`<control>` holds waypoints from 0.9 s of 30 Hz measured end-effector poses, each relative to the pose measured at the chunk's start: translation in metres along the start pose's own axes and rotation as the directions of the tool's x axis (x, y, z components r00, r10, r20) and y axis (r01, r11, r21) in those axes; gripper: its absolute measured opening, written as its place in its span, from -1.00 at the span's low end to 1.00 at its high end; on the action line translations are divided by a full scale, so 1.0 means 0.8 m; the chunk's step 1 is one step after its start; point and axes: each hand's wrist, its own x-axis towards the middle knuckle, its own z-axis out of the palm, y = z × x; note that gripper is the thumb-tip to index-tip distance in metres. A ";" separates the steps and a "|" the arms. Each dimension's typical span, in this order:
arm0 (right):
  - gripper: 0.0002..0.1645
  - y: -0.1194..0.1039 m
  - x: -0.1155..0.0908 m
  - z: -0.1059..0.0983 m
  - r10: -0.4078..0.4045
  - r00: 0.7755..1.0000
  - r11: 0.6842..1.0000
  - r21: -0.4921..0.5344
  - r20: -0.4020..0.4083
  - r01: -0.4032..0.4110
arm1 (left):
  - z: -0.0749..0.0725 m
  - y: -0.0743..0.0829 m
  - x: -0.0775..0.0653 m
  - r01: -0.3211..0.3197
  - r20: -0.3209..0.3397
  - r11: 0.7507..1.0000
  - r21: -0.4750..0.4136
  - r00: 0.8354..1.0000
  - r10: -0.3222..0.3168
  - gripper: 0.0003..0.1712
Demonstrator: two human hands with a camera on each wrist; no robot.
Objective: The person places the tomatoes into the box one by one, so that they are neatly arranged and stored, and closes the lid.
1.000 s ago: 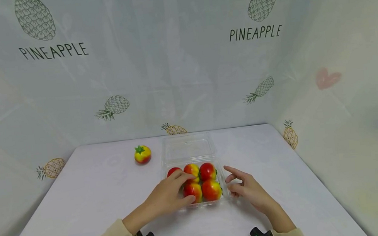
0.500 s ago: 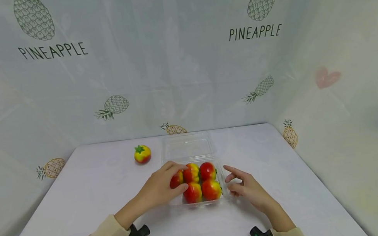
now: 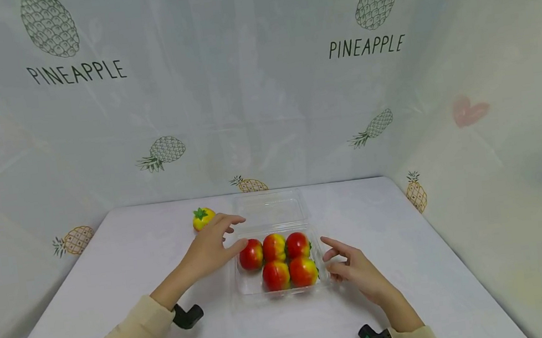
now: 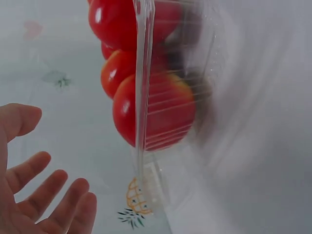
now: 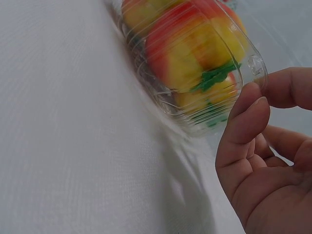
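My left hand (image 3: 208, 248) is above the table, left of a clear plastic box (image 3: 250, 287). Its fingers are spread and hold nothing, also in the left wrist view, where the hand (image 4: 46, 195) is apart from the box. Part of a lone yellow and red tomato (image 3: 202, 217) is hidden behind it. Several red and yellow tomatoes sit in the box, among them one at the back left (image 3: 251, 255). My right hand (image 3: 358, 273) stays at the box's right side. In the right wrist view its fingertips (image 5: 256, 109) appear to touch the clear rim.
The box's hinged lid (image 3: 270, 212) lies folded back behind it on the white table (image 3: 162, 270). The front left part of the box shows bare plastic. A pineapple-printed curtain (image 3: 261, 81) hangs around the table.
My left hand has let go of the back-left tomato in the box and moved left and back, towards the lone tomato. The right hand has kept its place.
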 end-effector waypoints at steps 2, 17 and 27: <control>-0.17 0.000 0.000 0.000 0.001 1.000 1.000 0.002 -0.002 -0.001 | -0.002 -0.007 0.003 0.010 -0.007 0.999 -0.031 1.000 -0.010 -0.42; -0.18 -0.001 0.000 0.002 0.011 1.000 1.000 0.003 -0.006 -0.011 | -0.008 -0.078 0.027 0.139 -0.117 0.989 -0.052 0.983 -0.144 -0.41; -0.16 -0.001 0.000 0.002 0.021 1.000 1.000 0.005 -0.013 -0.021 | -0.007 -0.122 0.036 0.252 -0.165 0.964 -0.089 0.950 -0.264 -0.33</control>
